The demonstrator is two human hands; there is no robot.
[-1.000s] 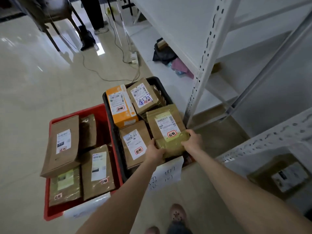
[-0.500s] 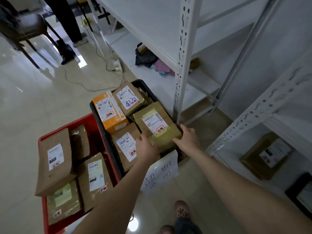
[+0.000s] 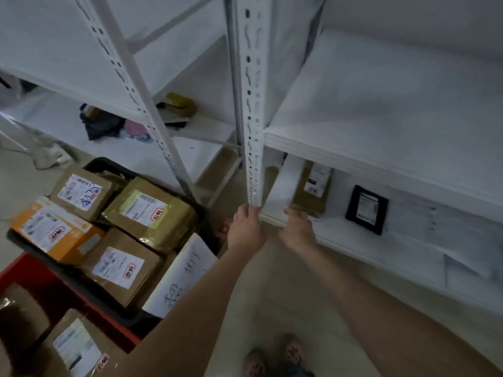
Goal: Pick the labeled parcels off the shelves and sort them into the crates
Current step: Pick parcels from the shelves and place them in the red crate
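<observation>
Your left hand [image 3: 246,229] and right hand [image 3: 296,231] are loose-fingered and empty just short of the brown parcel [image 3: 310,191] on the low shelf [image 3: 340,240], so a hasty grab could snag on the upright [image 3: 253,131] beside your left hand.

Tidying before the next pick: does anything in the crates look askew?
Yes. The black crate is overfull: its parcels lie tilted above the rim, and the orange box seems to overhang its left edge.

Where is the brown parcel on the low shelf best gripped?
Probably by its near short end, coming from the front of the low shelf. The brown parcel lies flat, that end facing the right hand, and the upper shelf blocks reaching from above.
</observation>
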